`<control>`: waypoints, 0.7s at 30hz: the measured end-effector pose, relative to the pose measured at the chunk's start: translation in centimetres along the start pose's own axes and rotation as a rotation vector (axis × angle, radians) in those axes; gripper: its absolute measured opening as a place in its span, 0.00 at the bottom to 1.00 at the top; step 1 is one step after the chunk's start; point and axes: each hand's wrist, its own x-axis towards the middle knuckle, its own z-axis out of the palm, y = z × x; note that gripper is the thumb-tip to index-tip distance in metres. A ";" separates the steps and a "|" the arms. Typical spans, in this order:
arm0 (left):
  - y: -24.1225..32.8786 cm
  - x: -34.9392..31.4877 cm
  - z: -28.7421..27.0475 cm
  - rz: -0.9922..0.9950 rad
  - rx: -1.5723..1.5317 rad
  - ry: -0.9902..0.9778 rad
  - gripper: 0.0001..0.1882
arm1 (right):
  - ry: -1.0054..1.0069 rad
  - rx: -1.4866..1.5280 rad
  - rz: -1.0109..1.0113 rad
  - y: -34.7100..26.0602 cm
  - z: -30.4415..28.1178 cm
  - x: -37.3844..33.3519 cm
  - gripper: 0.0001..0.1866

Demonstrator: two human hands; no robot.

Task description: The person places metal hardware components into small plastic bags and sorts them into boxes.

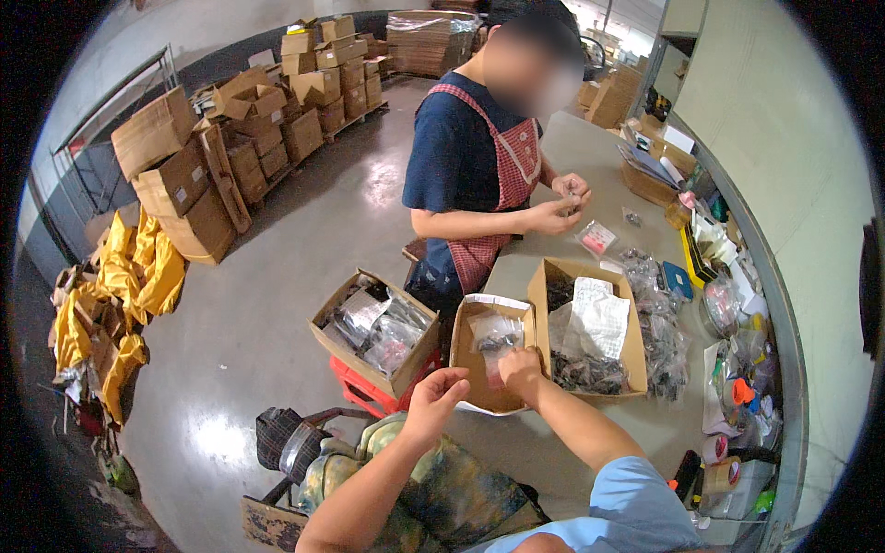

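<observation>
My right hand [523, 377] reaches into a shallow carton [472, 385] on the table, fingers curled downward. Beside those fingers lie small clear plastic bags [498, 334], one with something reddish in it; what the fingertips grip is hidden. Just off the carton's near left corner, my left hand [433, 405] hovers with thumb and fingers apart and nothing visible in it. To the right stands a larger carton [634, 369] of dark bagged pieces, with a written paper sheet [599, 318] on top. A carton of bagged parts [392, 382] sits at the left on a red stool [355, 385].
Across the table a co-worker in a red checked apron [516, 170] handles a small item with both hands. Loose clear bags [664, 346] and a blue box [678, 280] lie right of the cartons. Clutter lines the wall. Stacked cartons [189, 194] and yellow sacks [138, 267] stand left.
</observation>
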 end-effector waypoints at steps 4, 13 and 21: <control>0.0 -0.3 -0.4 0.021 0.031 -0.001 0.13 | 0.548 0.248 -0.153 0.2 -3.9 -2.6 0.10; 0.9 -0.2 -0.6 0.043 0.083 0.002 0.13 | 0.111 0.598 0.002 2.3 -5.7 -2.4 0.08; -0.2 0.1 -1.0 0.036 0.107 0.014 0.13 | 0.163 0.669 -0.161 1.5 -11.2 -5.9 0.06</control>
